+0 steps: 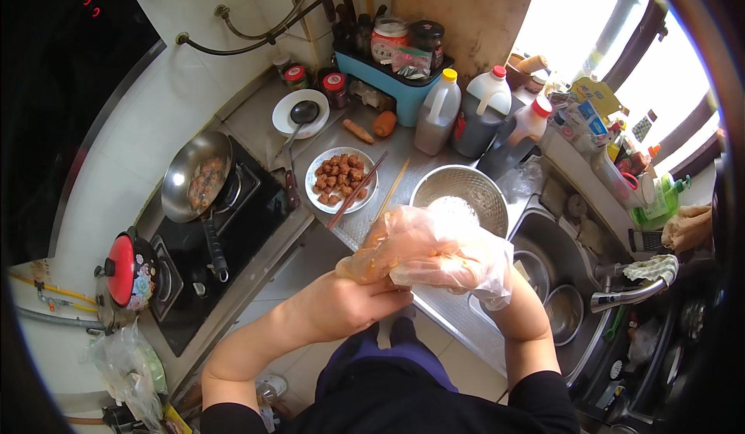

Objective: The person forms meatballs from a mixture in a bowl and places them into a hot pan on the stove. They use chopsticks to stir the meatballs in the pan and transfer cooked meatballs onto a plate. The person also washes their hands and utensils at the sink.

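Note:
My left hand [364, 307] is bare at the wrist and its fingers pinch the clear plastic glove [401, 239], which bears orange smears. My right hand [460, 259] is inside a clear plastic glove, close against my left hand; its fingers are partly hidden by the film. Beyond my hands a hammered metal bowl [492, 201] stands on the steel counter. A plate of browned meatballs [343, 172] is to the left of the bowl, with dark chopsticks [358, 189] across its rim. A lighter pair of chopsticks [393, 186] lies between plate and bowl.
A wok [198, 178] with browned food sits on the gas stove [250, 230], near a red-lidded pot [122, 268]. A white bowl with a ladle [304, 112], two carrot pieces [358, 131] and large plastic bottles [437, 114] stand behind. The sink [588, 259] holds metal bowls.

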{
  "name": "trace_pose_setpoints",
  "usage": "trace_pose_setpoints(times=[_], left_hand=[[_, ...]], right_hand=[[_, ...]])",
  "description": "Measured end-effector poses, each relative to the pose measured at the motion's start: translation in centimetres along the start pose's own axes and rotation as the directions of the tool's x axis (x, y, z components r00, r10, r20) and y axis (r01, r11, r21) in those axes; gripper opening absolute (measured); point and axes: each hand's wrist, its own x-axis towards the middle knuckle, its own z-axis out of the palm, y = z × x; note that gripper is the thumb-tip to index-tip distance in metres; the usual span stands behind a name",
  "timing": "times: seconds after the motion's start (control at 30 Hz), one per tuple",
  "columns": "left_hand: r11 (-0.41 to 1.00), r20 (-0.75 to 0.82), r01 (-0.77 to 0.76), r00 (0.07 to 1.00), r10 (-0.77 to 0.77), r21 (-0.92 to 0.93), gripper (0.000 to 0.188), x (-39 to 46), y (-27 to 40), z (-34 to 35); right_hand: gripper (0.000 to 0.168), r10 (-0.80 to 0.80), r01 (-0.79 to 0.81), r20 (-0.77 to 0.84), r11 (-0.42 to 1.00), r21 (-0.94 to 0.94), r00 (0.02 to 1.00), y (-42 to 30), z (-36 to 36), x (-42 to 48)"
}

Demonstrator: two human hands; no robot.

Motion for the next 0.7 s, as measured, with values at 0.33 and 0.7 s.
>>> trace_pose_setpoints(times=[0.33, 0.7], left_hand=[[0.901, 0.001, 0.244, 0.965, -0.261, -0.357, 0.016, -0.7, 0.1, -0.3], [0.699, -0.432, 0.263, 0.628, -0.647, -0.665, 0.019, -1.4, 0.0, -0.1]], right_hand=[[0.013, 0.123, -0.113, -0.086, 0.987, 0.116, 0.989, 0.2, -0.2, -1.9], [0.044, 0.438, 0.227, -0.299, 0.208, 0.951, 0.848, 2.7, 4.0, -3.2]])
